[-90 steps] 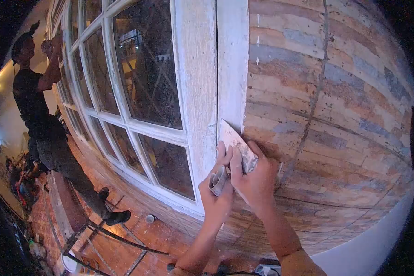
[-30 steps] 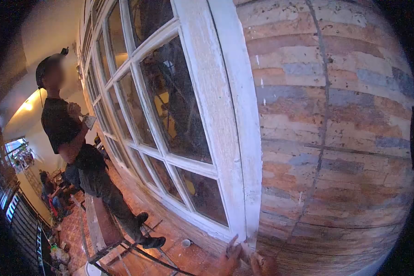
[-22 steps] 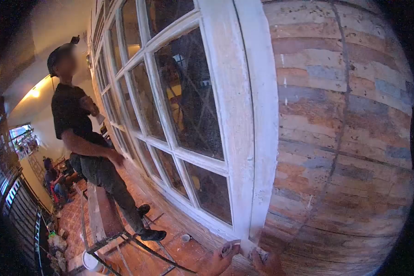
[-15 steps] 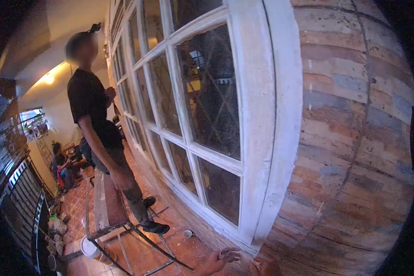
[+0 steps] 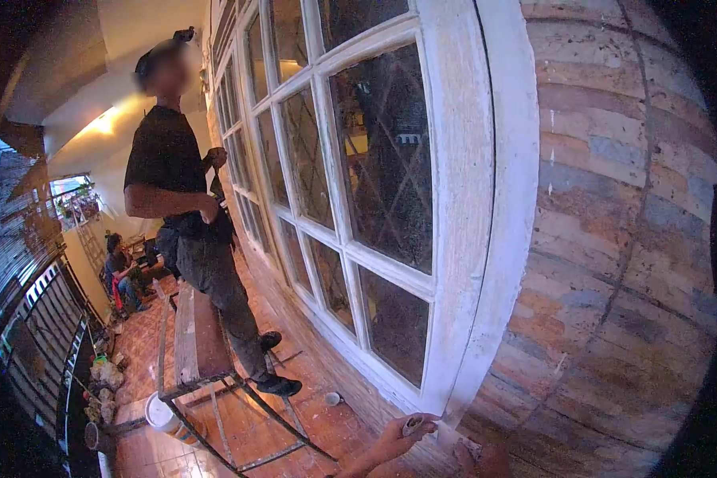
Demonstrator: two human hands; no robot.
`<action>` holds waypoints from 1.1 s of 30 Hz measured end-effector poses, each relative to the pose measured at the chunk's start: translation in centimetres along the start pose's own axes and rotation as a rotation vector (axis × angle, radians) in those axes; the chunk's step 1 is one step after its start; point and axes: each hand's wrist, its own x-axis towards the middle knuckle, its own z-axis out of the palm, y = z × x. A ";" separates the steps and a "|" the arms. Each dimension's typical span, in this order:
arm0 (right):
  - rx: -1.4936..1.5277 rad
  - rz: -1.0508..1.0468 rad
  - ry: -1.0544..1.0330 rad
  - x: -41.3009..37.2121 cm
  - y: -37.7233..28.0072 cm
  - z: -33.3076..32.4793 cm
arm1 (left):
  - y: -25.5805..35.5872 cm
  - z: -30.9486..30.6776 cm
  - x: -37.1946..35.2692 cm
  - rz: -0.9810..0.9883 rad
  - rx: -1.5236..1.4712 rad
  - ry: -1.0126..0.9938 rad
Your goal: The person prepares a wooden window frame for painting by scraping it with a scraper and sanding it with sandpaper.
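Note:
At the bottom of the view, my left hand (image 5: pixel 392 443) is closed round a small round thing with a pale rim (image 5: pixel 412 427). My right hand (image 5: pixel 476 456), cut off by the lower edge, has its fingers bent in beside the bottom corner of the white window frame (image 5: pixel 464 350). A pale flat piece (image 5: pixel 448 435) shows between the two hands, right at that corner; what my right fingers hold I cannot tell. The frame's paint looks worn and patchy, with dark glass panes (image 5: pixel 390 159) behind its bars.
Another person (image 5: pixel 175 183) in dark clothes stands by the window near a metal-legged bench (image 5: pixel 207 342). A white bucket (image 5: pixel 167 414) stands under it, and a small cup (image 5: pixel 334 397) lies on the tiled floor. Stone-patterned wall (image 5: pixel 597 239) rises at right. Farther back sits someone else (image 5: pixel 123 271).
The view has shifted, so most things appear farther right. The standing person's lowered arm is now bent at the waist. My hands are a little higher in view, still near the frame's corner.

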 end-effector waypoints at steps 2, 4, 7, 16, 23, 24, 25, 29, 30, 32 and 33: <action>-0.025 0.004 -0.009 -0.4 0.4 0.2 | 1.3 0.2 -0.4 -0.038 -0.009 -0.016; -0.048 0.008 -0.018 -0.8 0.7 0.4 | 3.5 0.3 -1.3 -0.155 0.099 -0.074; -0.087 0.015 -0.036 -1.7 1.1 0.3 | 1.8 -0.6 -1.1 -0.169 -0.274 -0.228; -0.216 0.057 -0.096 -4.1 1.5 -0.4 | -2.5 2.9 0.0 0.015 -0.228 -0.067; -0.039 -0.020 -0.064 -8.6 12.2 8.2 | -7.6 3.8 0.2 -0.026 -0.307 -0.024; -0.003 -0.036 -0.056 -3.4 9.2 6.2 | -8.1 3.9 0.3 -0.073 -0.270 0.008; 0.032 -0.053 -0.048 0.2 7.4 5.1 | -8.3 4.0 0.5 -0.118 -0.232 0.041; 0.178 -0.133 -0.008 3.0 9.1 7.5 | -6.0 4.0 0.3 -0.037 -0.261 -0.006; 0.219 -0.151 0.009 3.0 10.0 8.9 | -5.1 3.8 0.3 -0.058 -0.210 -0.015; 0.297 -0.183 0.044 1.8 12.2 11.7 | -5.0 3.3 0.7 -0.087 -0.150 -0.045; 0.333 -0.200 0.060 0.7 13.6 13.1 | -5.1 3.4 0.8 -0.077 -0.156 -0.032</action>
